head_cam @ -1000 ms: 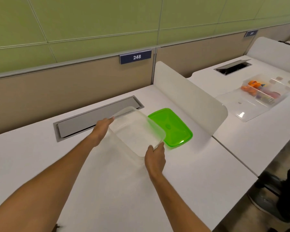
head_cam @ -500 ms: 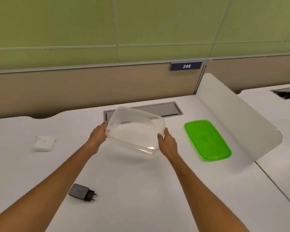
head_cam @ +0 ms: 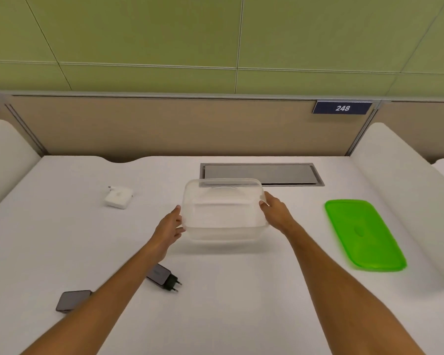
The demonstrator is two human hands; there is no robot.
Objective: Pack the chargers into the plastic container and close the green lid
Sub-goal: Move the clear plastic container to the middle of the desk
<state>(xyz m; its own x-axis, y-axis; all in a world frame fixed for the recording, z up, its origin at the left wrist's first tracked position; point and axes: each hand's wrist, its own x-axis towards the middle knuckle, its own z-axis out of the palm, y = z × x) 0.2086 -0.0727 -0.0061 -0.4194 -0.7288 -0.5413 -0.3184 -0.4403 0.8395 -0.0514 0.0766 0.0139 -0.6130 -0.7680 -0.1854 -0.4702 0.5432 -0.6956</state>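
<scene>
- My left hand (head_cam: 170, 226) and right hand (head_cam: 276, 210) each grip an end of the clear, empty rectangular plastic container (head_cam: 223, 210) at frame centre, fingers pinching its walls
- I'd set it flat on the white bench (head_cam: 241, 290); level, within reach of the chargers
- White square charger (head_cam: 119, 196) upper left; black plug charger (head_cam: 163, 276) lower left; flat green plastic lid (head_cam: 364, 234) right

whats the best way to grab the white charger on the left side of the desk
Take the white charger by its two flat side faces, coming straight down from above. It lies flat on the desk, a low squarish block with rounded corners, so the sides offer parallel faces. Its prongs stick out at the far-left corner, so keep off that end. Nothing crowds it; the left hand is nearer.
</scene>
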